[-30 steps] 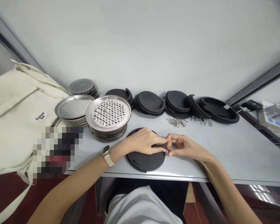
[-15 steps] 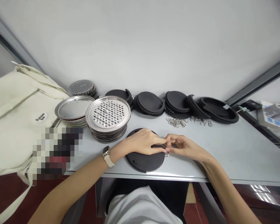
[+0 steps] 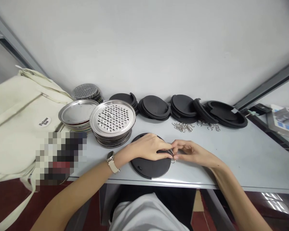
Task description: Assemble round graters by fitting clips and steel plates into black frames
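A small metal clip (image 3: 171, 152) with a ring on it is pinched between the fingertips of both hands. My left hand (image 3: 151, 147) reaches over a flat black round disc (image 3: 154, 167), its thumb and forefinger closed on the clip's left side. From the right, my right hand (image 3: 194, 153) grips the clip with thumb and fingers, just off the disc's edge. The ring hangs below the fingertips. Part of the clip is hidden by the fingers. The disc lies near the front edge of the table, with a small slot in it.
Stacked round metal graters (image 3: 112, 118) and metal plates (image 3: 78, 112) stand on the left, beside a cream bag (image 3: 19, 125). Several stacks of black round pieces (image 3: 156, 106) line the wall. Loose metal clips (image 3: 183, 126) and rings lie before them on the grey table (image 3: 245, 154).
The fingers have shifted slightly on the clip, and more of its metal shows between them. The whole view has moved a little; the disc stays under my left hand.
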Demonstrator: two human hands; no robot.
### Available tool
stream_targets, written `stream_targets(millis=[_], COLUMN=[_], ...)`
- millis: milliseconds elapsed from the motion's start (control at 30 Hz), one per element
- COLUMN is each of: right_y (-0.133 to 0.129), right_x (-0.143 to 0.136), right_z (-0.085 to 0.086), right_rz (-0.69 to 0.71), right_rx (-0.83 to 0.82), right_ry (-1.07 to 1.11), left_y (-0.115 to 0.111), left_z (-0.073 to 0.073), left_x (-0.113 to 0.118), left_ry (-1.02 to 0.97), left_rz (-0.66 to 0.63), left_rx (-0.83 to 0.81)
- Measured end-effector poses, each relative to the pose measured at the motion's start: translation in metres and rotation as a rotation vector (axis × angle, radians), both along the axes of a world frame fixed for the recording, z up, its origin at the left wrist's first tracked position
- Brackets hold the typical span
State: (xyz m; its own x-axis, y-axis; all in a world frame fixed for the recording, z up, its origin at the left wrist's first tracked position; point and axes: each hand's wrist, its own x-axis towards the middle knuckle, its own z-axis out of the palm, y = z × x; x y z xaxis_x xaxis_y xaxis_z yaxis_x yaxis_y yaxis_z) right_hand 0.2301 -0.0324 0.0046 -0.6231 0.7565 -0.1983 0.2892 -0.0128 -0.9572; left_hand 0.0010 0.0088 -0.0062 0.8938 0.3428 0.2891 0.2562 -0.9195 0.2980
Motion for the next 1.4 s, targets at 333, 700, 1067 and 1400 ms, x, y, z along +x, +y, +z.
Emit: stream_targets(millis=[333, 700, 1067, 1400], right_y=[0.001, 0.001, 0.001, 0.001], right_x=[0.001, 0.000, 0.001, 0.000], right_z=[-0.003, -0.005, -0.005, -0.006], right_rz=[-0.020, -0.034, -0.008, -0.017], right_rx=[0.018, -0.013, 0.006, -0.013], right_ry=[-0.007, 0.007, -0.006, 0.013], left_y=[0.000, -0.005, -0.004, -0.005], left_z=[-0.001, 0.007, 0.007, 0.009], left_x=[-0.001, -0.003, -0.002, -0.003], left_ry=[-0.026, -0.010, -0.003, 0.014], left_rz=[-0.002, 0.005, -0.014, -0.010], left_rx=[-0.005, 0.007, 0.016, 0.004])
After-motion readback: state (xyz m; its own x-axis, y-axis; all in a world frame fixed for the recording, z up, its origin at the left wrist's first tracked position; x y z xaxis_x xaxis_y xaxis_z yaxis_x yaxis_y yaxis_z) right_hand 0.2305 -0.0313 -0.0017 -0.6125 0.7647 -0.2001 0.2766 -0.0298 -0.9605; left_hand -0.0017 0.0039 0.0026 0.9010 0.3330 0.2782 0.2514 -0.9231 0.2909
